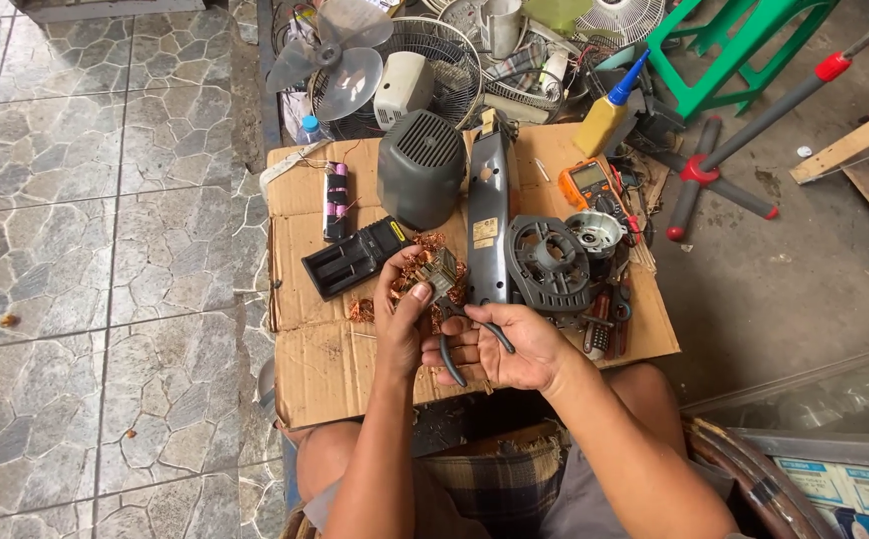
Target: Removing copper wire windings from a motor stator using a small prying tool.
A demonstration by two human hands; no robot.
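Fingers [406, 299] of the left hand [401, 314] are closed around a small motor stator [438, 274], a dull metal core wrapped in tangled copper wire, held just above the near part of the cardboard sheet [334, 359]. The right hand [514, 344] is closed on a pair of pliers [459, 334] with dark, curved handles; the pliers' nose meets the stator, but the contact point is hidden behind the thumb and the wire, so it is hard to say what exactly is pinched.

Loose copper wire scraps [359, 309] lie on the cardboard just left of the stator. Behind the stator, farther up the cardboard, sit a black rectangular battery charger [354, 260], a ribbed grey plastic motor cover [421, 168], a long grey fan neck piece [488, 210] and a round dark motor housing [549, 262] with open spokes. An orange multimeter [586, 183] lies at the cardboard's far right, partly buried under tools and leads. Beyond the cardboard's far edge, translucent fan blades [339, 50] and a wire fan guard [434, 60] are cut off by the frame. The person's knees and checked shorts [494, 479] show below the cardboard, which rests on the floor of stone-patterned tiles [95, 250].
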